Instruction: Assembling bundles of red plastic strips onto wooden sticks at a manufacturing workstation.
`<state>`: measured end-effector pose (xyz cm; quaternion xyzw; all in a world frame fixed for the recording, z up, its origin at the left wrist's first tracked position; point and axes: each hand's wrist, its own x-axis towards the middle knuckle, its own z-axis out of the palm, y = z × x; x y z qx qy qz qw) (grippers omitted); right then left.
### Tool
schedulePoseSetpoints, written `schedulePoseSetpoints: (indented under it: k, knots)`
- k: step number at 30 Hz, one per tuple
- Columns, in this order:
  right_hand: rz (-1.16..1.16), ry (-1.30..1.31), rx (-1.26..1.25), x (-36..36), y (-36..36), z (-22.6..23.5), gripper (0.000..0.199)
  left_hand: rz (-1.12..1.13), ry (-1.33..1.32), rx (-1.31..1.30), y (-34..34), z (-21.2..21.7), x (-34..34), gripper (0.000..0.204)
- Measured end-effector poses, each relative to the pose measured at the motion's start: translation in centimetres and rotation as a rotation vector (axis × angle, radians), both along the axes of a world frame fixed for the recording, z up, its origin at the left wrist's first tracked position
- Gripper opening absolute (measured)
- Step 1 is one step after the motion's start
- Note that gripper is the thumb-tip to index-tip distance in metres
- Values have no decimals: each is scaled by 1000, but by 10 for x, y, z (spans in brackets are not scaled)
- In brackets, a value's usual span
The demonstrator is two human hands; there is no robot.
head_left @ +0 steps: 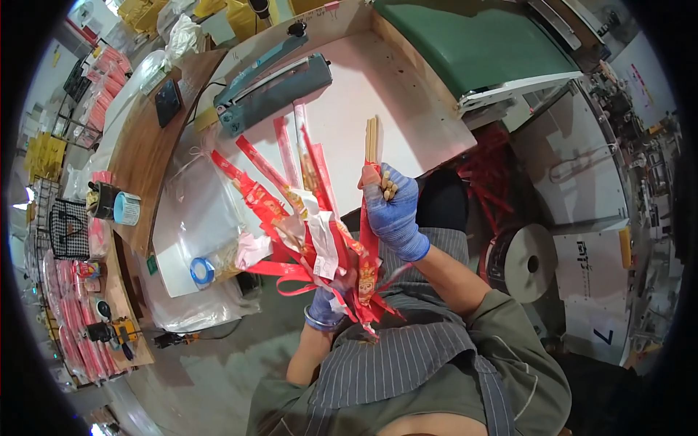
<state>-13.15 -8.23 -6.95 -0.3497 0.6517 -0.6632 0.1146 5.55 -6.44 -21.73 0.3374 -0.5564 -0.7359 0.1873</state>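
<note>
My right hand (396,214), in a blue knit glove, is closed around wooden chopsticks (373,138). Several stick ends (390,187) poke out between its fingers, and a red sleeve covers the lower part of the sticks. My left hand (327,309), gloved alike, is mostly hidden beneath a loose bunch of red printed wrappers (269,207). It grips that bunch from below, in front of my striped apron. The wrappers fan out up and to the left, some torn, with white paper (322,243) and a few sticks among them.
A teal heat sealer (280,94) stands on the white tabletop (349,127). Behind it at right is a green conveyor belt (472,43). A blue tape roll (202,271) lies at left near clear plastic bags (193,301). A large reel (522,263) stands at right, below red strips (491,182).
</note>
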Motion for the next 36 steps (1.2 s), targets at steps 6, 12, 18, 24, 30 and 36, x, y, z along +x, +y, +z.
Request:
schedulePoseSetpoints:
  k: [6, 12, 18, 24, 30, 36]
  knots:
    - [36, 8, -65, -5, -1, -1, 31, -212, 383, 389, -10, 23, -10, 66]
    - [374, -630, -23, -33, 8, 17, 21, -130, 171, 70, -13, 39, -24, 52]
    - [434, -562, 120, -27, 13, 22, 23, -360, 855, 474, -37, 64, -10, 28]
    - [279, -241, 122, -33, 7, 33, 16, -258, 491, 471, -34, 30, 20, 35]
    - [-56, -366, -499, -147, 5, 62, 12, -183, 603, 872, -26, 46, 34, 25]
    - [664, -36, 56, -75, -18, 77, 14, 126, 103, 466, -8, 81, 37, 20]
